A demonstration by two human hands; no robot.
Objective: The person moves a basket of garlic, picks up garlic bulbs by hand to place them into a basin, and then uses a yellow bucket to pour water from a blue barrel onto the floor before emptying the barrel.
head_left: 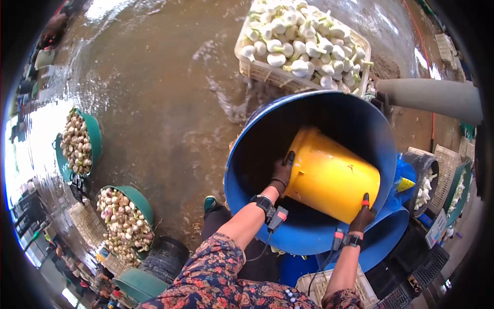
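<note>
Around the blue barrel point(309, 232), a hand could pass over wet floor point(164, 103) toward 10 o'clock. A garlic crate point(267, 73) stands in the way at 12, a thick pipe point(432, 95) near 2. Inside, the yellow bucket point(334, 175) crowds 3 o'clock, leaving room toward 10.

Light gleams on the yellow bucket point(334, 172), with deep shadow beside it in the blue barrel point(378, 135). Well left of the bucket, glare whitens wet floor point(149, 103); far around it, edges curve, blur and blacken.
</note>
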